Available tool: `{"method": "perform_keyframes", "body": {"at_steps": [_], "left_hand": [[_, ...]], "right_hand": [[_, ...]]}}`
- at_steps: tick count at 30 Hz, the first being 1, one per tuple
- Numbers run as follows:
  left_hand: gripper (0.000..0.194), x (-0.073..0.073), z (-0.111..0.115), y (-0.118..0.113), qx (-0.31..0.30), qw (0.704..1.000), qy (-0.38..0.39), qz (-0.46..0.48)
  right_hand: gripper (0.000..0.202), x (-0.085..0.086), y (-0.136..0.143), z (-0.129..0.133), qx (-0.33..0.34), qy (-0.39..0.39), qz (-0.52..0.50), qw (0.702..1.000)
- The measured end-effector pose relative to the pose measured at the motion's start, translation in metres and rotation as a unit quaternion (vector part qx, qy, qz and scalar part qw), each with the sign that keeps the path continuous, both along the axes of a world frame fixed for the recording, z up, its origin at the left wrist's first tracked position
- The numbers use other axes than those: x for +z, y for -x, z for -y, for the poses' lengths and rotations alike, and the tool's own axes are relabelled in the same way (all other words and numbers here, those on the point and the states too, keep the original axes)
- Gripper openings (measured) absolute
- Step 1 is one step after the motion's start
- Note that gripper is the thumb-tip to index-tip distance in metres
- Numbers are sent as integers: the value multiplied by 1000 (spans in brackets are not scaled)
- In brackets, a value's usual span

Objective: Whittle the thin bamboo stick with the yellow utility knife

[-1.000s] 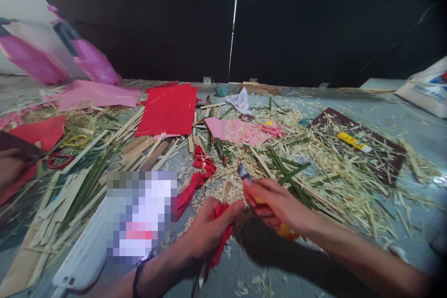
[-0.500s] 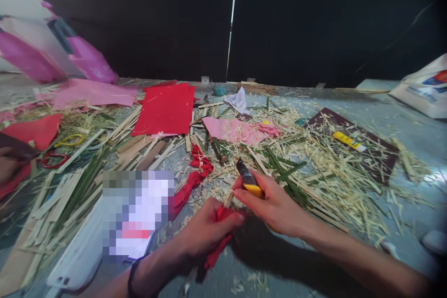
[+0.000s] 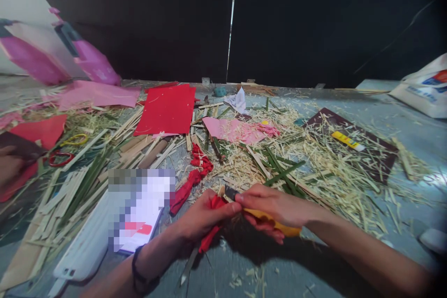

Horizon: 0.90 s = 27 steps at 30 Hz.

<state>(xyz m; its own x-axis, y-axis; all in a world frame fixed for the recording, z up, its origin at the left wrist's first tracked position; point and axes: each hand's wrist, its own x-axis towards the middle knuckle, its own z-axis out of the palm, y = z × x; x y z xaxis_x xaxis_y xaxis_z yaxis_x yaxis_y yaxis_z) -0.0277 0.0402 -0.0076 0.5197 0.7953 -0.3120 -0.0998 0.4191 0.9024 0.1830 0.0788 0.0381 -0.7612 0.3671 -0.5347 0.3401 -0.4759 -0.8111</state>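
My left hand pinches a bundle of red crepe paper with a pale wooden stick tip showing at its top. My right hand is wrapped round a yellow cutter knife, whose dark blade end points left and lies against or just beside the stick tip. The fingertips of both hands nearly meet. A twisted red paper strip lies on the floor just beyond my left hand.
Bamboo strips and shavings litter the floor. A phone and a white power strip lie left. Red-handled scissors are near another person's hand. Red sheets lie farther back.
The knife has turned from pointing up and away to pointing left, down at the stick tip. My right hand's grip has shifted along with it. My left hand has moved slightly left with the red bundle.
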Motion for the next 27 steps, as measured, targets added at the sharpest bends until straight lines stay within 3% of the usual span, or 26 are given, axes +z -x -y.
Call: {"method": "perform_keyframes", "body": {"at_steps": [5, 10, 19, 27], "left_hand": [[44, 3, -2, -5, -70, 996, -42, 35], [42, -5, -1, -4, -35, 998, -60, 6], [50, -10, 10, -8, 23, 999, -18, 17], [52, -5, 15, -15, 81, 996, 26, 40]], "right_hand": [[54, -16, 1, -1, 49, 44, -34, 997], [51, -20, 9, 4, -22, 96, -46, 994], [50, -2, 30, 24, -143, 38, 47, 988], [35, -21, 29, 38, -191, -60, 50, 979]]}}
